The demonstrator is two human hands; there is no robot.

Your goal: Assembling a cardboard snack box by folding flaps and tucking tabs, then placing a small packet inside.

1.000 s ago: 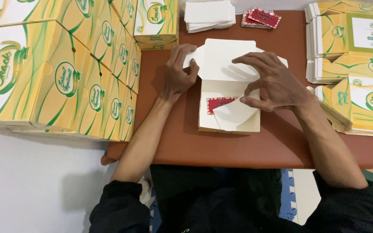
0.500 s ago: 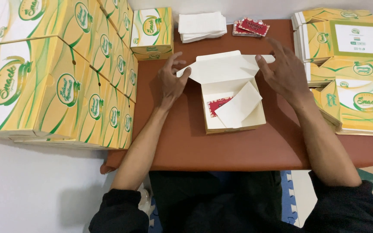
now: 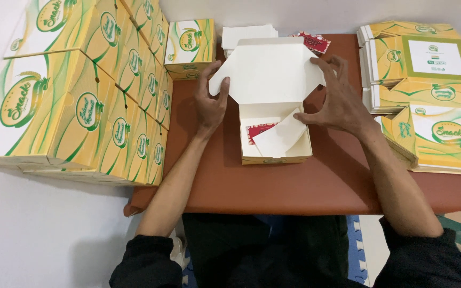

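Observation:
An open white cardboard snack box stands in the middle of the brown table. Its lid is raised toward the far side. My left hand grips the lid's left flap. My right hand holds the lid's right flap, its thumb near the box rim. Inside the box lie a red packet and a white folded napkin on top of it.
Closed yellow-green snack boxes are stacked along the left. Flat, unfolded boxes are piled at the right. A single closed box, a stack of white napkins and red packets sit at the far edge.
Both hands moved from pressing inside the box to the lid's side flaps. The lid has swung up and spread wide. The napkin and red packet stay inside.

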